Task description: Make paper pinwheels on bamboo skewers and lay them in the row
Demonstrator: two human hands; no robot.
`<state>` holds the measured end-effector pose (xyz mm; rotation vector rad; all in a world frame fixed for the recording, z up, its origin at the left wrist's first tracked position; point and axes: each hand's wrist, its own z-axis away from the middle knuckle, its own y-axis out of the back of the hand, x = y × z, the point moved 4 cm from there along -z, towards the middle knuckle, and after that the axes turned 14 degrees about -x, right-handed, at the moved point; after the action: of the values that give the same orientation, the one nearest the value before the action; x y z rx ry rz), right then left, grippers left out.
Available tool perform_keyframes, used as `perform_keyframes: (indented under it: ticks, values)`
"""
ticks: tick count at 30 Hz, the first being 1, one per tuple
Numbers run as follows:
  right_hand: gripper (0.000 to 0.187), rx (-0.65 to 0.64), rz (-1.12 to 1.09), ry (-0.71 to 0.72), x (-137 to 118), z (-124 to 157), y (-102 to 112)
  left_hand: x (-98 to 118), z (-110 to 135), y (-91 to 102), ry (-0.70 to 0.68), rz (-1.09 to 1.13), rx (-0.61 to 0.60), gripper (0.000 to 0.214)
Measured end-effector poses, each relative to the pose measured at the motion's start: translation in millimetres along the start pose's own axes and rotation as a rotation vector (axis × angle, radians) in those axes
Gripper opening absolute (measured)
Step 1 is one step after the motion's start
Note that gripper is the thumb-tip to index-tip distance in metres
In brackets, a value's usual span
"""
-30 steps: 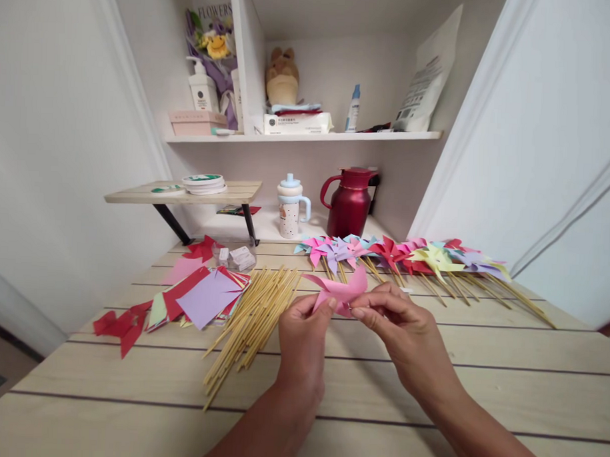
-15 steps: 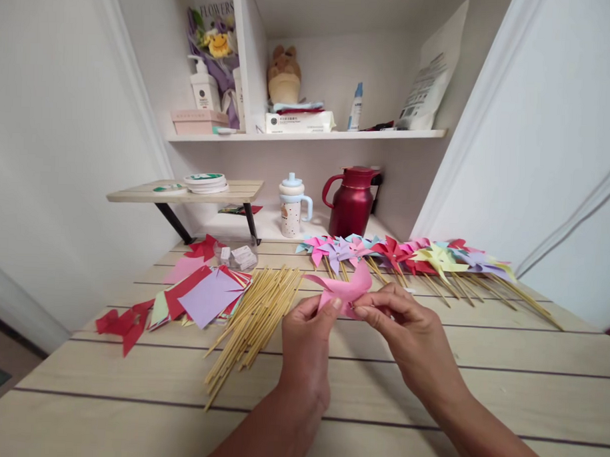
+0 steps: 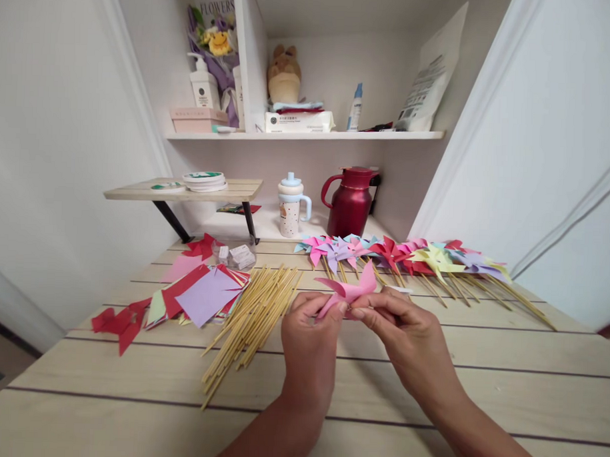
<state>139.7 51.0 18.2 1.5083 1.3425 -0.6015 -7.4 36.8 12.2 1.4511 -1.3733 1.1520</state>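
Between my hands is a pink paper pinwheel (image 3: 347,291), its blades curled upward, held above the table. My left hand (image 3: 312,342) pinches its near left side between thumb and fingers. My right hand (image 3: 399,325) has thumb and forefinger closed at the pinwheel's lower middle; a small thing there is mostly covered by the fingertips. To the left of my hands lies a loose bundle of thin wooden sticks (image 3: 251,326). Beyond my right hand, finished pinwheels on sticks (image 3: 391,253) lie in a row in several colours.
Cut paper squares (image 3: 207,297) lie left of the sticks, with red folded paper (image 3: 124,323) beside them. A clear box of small white pieces (image 3: 239,255) stands behind. At the back are a cup (image 3: 290,208), a red jug (image 3: 350,203) and a small raised shelf (image 3: 136,190).
The pink pinwheel has tilted and turned slightly to the right in my fingers. My left hand has rolled inward, closer to my right fingertips.
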Motion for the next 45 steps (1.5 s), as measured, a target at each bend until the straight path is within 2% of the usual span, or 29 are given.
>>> perform_keyframes:
  ticks: [4, 13, 30, 37, 41, 45]
  values:
    - [0.015, 0.031, -0.007, -0.016, 1.1, -0.3, 2.6, 3.6, -0.1, 1.2, -0.021, -0.033, 0.021, 0.011]
    - [0.018, 0.013, -0.047, -0.02, 2.2, -2.6, 2.5, 9.0, 2.5, 1.8, -0.074, -0.04, 0.062, 0.006]
    - [0.022, -0.047, -0.233, -0.101, 7.4, -4.2, 2.2, 8.1, 0.5, -0.5, -0.035, -0.025, -0.02, 0.008]
    - [0.017, 0.092, -0.218, -0.102, 11.5, -5.5, 18.1, -6.8, -8.2, 8.2, 0.109, 0.087, 0.007, 0.016]
    - [0.017, 0.083, -0.261, -0.068, 15.8, -9.0, 18.8, -20.9, -10.7, 12.0, 0.205, 0.23, 0.022, 0.02]
    - [0.017, 0.023, -0.341, -0.099, 22.0, -12.0, 14.7, -32.1, -12.8, 7.3, 0.255, 0.382, -0.073, 0.034]
